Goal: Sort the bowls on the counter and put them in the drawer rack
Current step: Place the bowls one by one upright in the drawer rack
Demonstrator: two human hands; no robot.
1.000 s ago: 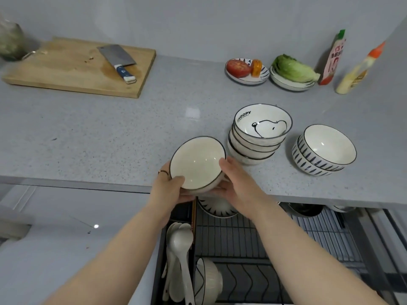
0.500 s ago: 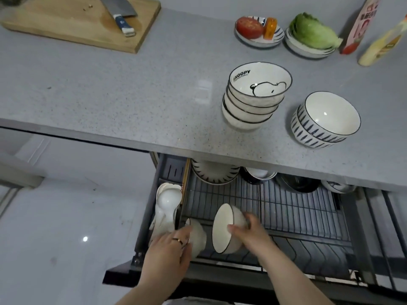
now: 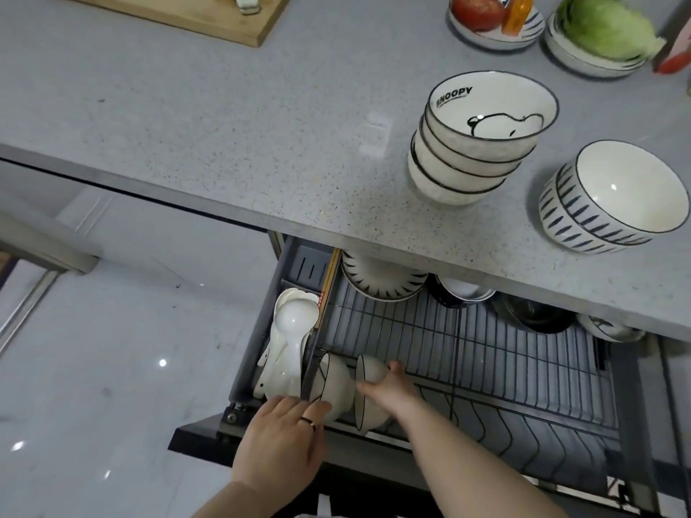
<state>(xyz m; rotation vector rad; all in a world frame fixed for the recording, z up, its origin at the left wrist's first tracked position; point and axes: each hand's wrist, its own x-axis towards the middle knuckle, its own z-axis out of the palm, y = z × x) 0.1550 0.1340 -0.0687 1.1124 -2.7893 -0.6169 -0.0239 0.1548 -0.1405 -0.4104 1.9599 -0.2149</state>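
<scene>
Bowl [image 3: 368, 392] stands on edge in the near-left slots of the drawer rack [image 3: 486, 353], rim facing left, just right of another racked bowl [image 3: 331, 383]. Right hand [image 3: 389, 386] cups its back; left hand [image 3: 284, 439] rests fingers loosely on the neighbour. Two stacks [image 3: 482, 140] wait on the grey tabletop [image 3: 224, 125], far right

Glossy pale floor [image 3: 123, 368] reflects ceiling lights beside the speckled grey counter [image 3: 224, 125].

A home kitchen — speckled counter [image 3: 232, 117], cutting board [image 3: 209, 16], lettuce [image 3: 605, 28], pull-out dish rack [image 3: 523, 353].
</scene>
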